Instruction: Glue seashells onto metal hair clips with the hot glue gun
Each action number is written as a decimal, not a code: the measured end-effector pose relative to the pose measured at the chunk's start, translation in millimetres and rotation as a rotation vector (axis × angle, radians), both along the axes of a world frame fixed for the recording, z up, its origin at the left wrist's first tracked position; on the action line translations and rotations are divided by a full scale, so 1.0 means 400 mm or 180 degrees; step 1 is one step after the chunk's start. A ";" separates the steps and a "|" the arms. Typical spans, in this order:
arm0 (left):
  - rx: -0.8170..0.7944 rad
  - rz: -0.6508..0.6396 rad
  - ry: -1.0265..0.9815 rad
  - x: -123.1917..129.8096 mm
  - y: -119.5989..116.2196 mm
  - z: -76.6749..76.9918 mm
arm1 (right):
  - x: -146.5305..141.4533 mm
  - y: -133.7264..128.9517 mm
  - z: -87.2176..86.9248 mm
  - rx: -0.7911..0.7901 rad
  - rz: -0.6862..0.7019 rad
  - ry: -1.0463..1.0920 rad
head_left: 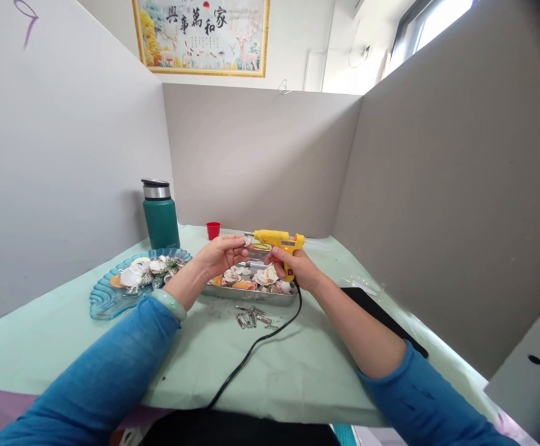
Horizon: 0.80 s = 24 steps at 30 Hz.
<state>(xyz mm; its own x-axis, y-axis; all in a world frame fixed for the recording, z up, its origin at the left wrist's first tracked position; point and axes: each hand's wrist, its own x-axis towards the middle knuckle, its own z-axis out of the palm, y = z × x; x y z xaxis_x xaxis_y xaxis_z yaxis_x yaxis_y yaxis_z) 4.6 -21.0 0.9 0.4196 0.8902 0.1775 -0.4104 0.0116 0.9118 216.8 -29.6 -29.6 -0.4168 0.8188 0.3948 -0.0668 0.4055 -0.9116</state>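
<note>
My right hand (300,266) grips a yellow hot glue gun (273,237) by its handle, nozzle pointing left. Between the thumb and fingers of my left hand (225,254) is a small whitish piece (248,240), apparently a shell, right at the nozzle tip. Whether nozzle and piece touch, I cannot tell. Below both hands, a metal tray (255,297) holds several shells (244,285), partly hidden by my hands. Several small silvery metal clips (251,317) lie loose in front of the tray.
A blue scalloped dish (102,300) of shells stands left, before a green bottle (160,223). A red cup (212,230) sits behind. The gun's black cord (246,360) runs to the table's front edge. A black flat slab (385,319) lies right. Grey partitions (260,155) enclose the table.
</note>
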 end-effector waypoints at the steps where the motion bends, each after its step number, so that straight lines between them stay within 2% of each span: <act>1: -0.0002 0.0022 0.0000 0.000 -0.002 0.001 | 0.000 -0.001 0.001 0.0005 0.0006 -0.0011; 13: -0.0146 0.0219 -0.0134 -0.001 -0.001 0.004 | 0.003 -0.006 0.002 0.0098 0.0082 -0.0145; 24: -0.0092 0.0005 0.0010 0.002 -0.011 0.007 | 0.003 -0.007 0.005 0.0044 0.0062 -0.0076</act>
<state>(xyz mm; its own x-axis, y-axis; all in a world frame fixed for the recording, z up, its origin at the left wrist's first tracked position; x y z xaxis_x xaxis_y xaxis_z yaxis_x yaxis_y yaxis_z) 5.4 -25.5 3.9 0.4187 0.8956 0.1504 -0.4076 0.0373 0.9124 218.0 -32.3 -27.5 -0.4420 0.8050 0.3957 -0.0531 0.4169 -0.9074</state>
